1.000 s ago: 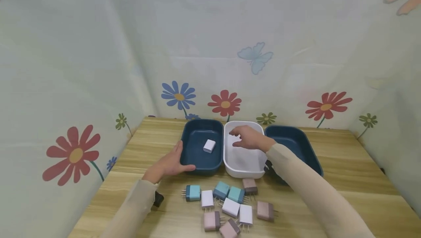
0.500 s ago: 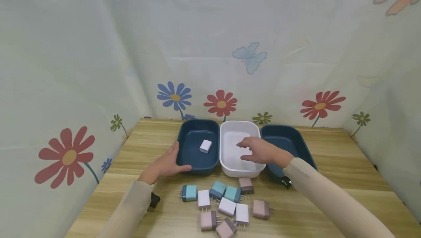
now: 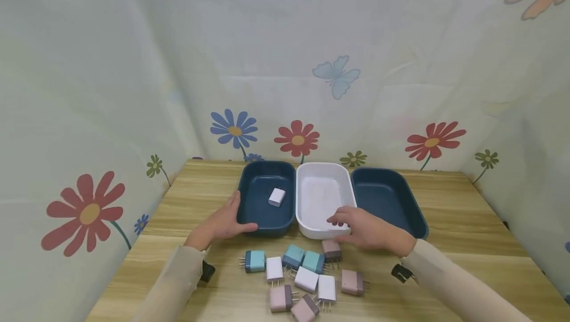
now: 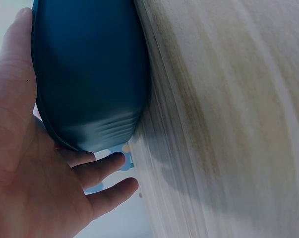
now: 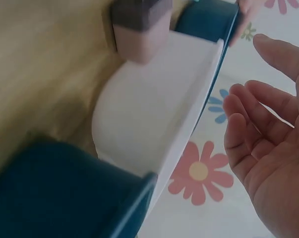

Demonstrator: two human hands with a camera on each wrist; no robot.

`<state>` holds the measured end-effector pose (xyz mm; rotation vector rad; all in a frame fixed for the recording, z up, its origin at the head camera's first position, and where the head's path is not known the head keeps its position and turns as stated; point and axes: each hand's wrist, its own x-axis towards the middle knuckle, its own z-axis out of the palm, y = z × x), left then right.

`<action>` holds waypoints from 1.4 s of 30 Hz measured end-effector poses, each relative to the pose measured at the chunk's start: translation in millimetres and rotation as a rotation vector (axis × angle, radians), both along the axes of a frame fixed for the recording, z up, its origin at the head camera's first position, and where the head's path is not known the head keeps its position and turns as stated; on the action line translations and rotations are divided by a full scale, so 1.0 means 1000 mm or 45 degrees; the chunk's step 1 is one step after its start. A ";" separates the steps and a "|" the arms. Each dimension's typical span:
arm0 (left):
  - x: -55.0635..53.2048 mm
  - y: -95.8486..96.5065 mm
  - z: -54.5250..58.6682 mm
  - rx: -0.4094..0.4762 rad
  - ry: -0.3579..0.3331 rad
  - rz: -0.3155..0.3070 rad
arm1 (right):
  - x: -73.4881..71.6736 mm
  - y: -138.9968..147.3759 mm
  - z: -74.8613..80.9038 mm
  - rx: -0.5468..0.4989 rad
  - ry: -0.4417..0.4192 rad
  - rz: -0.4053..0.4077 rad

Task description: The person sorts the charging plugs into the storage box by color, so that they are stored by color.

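Note:
My left hand (image 3: 222,220) rests against the near left corner of a dark blue bin (image 3: 251,225), fingers along its side and thumb at its front rim. A white charger plug (image 3: 276,197) lies inside that bin. Loosely bent and holding nothing, the fingers of my right hand (image 3: 369,230) hover over the front right rim of the white bin (image 3: 318,236). In the right wrist view the same hand (image 5: 273,129) shows a bare palm beside the white bin. Nearest to it on the table is a pink charger plug (image 3: 331,249) with a darker pronged end.
A second dark blue bin (image 3: 387,201) stands right of the white one. Several loose chargers lie in front of the bins, among them a blue plug (image 3: 255,261), a white plug (image 3: 327,290) and a pink plug (image 3: 352,282). A flowered curtain (image 3: 267,65) hangs behind the wooden table (image 3: 467,243).
My right hand has drawn back from above the middle of the white bin to its front right rim, coming lower and nearer. The left hand stays at its bin. The view has shifted slightly.

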<state>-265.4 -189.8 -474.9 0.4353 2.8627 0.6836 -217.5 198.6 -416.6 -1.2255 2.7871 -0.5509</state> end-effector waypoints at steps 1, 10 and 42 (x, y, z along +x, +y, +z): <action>0.000 0.000 0.000 -0.002 0.005 -0.002 | 0.003 0.000 -0.001 -0.014 0.007 0.027; 0.004 0.003 0.006 0.007 -0.003 0.002 | 0.030 -0.002 -0.012 -0.021 -0.055 0.143; 0.008 0.003 0.006 -0.013 -0.020 0.012 | 0.055 -0.014 -0.052 0.112 0.175 0.415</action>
